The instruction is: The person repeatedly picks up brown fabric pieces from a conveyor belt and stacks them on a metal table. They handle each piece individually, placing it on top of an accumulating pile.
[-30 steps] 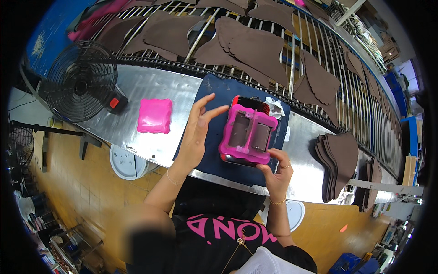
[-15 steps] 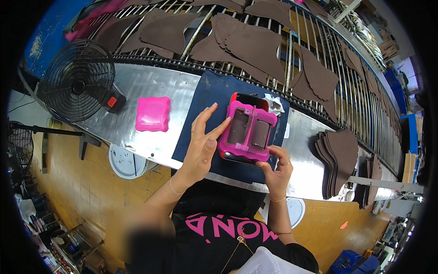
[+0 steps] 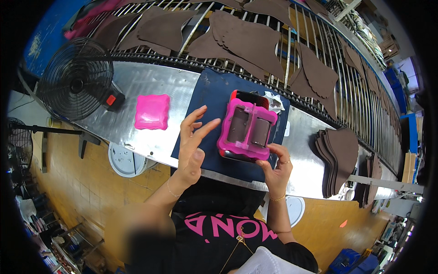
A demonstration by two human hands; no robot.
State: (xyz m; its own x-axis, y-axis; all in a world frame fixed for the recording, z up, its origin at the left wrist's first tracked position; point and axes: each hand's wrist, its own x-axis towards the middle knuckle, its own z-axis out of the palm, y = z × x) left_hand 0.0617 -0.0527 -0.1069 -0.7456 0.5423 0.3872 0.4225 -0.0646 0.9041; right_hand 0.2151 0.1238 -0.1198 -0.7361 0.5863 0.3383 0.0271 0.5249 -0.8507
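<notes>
Drawn back from the left edge of the pink case (image 3: pixel 250 128), the left hand (image 3: pixel 188 155) now hangs clear of it – fingers spread, palm empty – while the right hand (image 3: pixel 278 171) keeps its place at the lower right corner. The hands stand apart, one on each side of the case; the right has its thumb and fingers closed on that corner. The wavy-edged case sits on a black-and-red box (image 3: pixel 251 97), which rests on a dark blue mat (image 3: pixel 207 98) spread over the metal tabletop (image 3: pixel 180 96). Two dark rounded inserts (image 3: pixel 238 125) fill its two openings, side by side, with a pink bar between them. Just beside the box's upper right corner lies a crumpled silvery scrap (image 3: pixel 275 101). Left of the mat, a glossy pink square (image 3: pixel 152 112) with matching wavy edges lies alone on the bare metal, and a black fan (image 3: pixel 76 85) stands near it at the far left. To the right – well apart from the case – sits a stack of brown cut pieces (image 3: pixel 337 157). Beyond the tabletop's far edge, more brown sheets (image 3: pixel 248 41) lie across a rack of metal rods (image 3: pixel 288 59).
</notes>
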